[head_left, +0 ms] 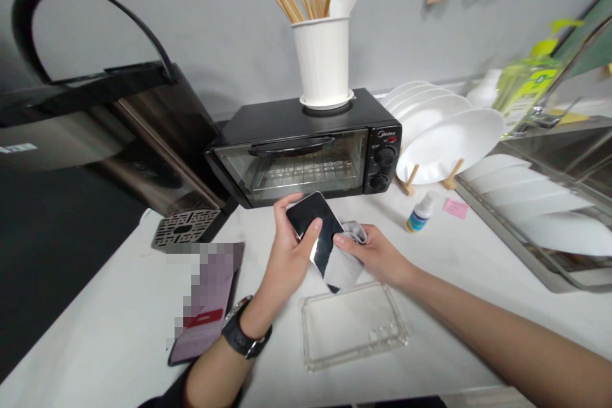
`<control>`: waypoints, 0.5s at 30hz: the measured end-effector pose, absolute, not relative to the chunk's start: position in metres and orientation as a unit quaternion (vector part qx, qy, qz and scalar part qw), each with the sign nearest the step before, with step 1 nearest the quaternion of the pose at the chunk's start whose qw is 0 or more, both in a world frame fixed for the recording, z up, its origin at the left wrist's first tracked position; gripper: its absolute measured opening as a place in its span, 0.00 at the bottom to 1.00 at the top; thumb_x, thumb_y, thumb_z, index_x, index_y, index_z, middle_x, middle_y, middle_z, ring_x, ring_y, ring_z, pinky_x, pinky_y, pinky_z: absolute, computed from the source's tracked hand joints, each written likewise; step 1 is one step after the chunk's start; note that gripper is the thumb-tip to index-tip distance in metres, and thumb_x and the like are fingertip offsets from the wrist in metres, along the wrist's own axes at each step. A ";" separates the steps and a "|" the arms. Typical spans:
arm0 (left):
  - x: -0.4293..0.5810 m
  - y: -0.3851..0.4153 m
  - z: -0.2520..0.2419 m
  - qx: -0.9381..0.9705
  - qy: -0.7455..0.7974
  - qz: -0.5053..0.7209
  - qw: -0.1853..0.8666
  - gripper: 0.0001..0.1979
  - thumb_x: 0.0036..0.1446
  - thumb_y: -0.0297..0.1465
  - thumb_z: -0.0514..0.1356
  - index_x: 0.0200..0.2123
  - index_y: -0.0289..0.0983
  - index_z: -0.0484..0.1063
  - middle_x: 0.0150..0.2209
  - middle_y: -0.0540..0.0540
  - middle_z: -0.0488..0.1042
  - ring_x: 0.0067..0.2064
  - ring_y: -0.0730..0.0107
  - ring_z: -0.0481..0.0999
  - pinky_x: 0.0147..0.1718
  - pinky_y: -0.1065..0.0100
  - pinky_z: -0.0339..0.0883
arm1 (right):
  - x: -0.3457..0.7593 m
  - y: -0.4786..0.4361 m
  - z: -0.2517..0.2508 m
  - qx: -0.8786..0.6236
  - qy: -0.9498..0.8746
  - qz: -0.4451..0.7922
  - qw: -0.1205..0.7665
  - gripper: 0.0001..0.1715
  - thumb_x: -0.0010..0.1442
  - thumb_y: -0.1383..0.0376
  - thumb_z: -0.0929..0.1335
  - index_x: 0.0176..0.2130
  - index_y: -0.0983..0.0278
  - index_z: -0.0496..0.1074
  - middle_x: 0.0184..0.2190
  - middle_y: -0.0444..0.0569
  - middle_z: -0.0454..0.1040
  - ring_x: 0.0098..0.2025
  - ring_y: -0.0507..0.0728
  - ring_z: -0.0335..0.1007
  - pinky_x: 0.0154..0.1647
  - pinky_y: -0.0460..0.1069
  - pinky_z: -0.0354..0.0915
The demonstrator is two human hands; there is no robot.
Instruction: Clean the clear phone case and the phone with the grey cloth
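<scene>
A smartphone (313, 213) with a dark, glossy face is gripped along its sides by my left hand (292, 239), the thumb lying over the screen. My right hand (373, 252) pinches a grey cleaning cloth (345, 268) with a zigzag edge, which lies against the phone's lower right part. Just below both hands, a clear phone case (351, 325) rests flat on the white counter. A small spray bottle (421, 213) with a blue and yellow label stands to the right of my right hand. The phone's underside is hidden.
Behind my hands is a black toaster oven (291, 169), topped by a white utensil holder (322, 60) with chopsticks. A coffee machine (143, 134) stands left, near a purple flat item (205, 306), partly pixelated. White plates (449, 143), a pink note (456, 208) and a dish rack (516, 242) are right.
</scene>
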State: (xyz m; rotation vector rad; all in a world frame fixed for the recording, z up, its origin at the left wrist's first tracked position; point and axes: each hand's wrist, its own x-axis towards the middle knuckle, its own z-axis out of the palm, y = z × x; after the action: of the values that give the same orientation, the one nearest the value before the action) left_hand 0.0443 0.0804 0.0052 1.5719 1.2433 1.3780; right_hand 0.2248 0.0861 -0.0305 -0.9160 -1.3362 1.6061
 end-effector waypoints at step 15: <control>0.057 0.068 -0.004 0.669 0.399 0.340 0.527 0.33 0.64 0.39 0.65 0.68 0.42 0.58 0.43 0.44 0.80 0.43 0.60 0.81 0.43 0.61 0.76 | 0.224 0.095 -0.033 -0.405 -0.393 0.582 0.586 0.26 0.55 0.42 0.76 0.36 0.61 0.76 0.30 0.46 0.78 0.33 0.58 0.73 0.36 0.52 0.70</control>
State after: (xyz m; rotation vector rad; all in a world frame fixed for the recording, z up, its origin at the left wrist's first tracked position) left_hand 0.0567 0.0676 -0.0037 1.5984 0.9537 0.8127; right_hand 0.2244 0.0954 -0.0327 -0.9445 -0.9156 1.3570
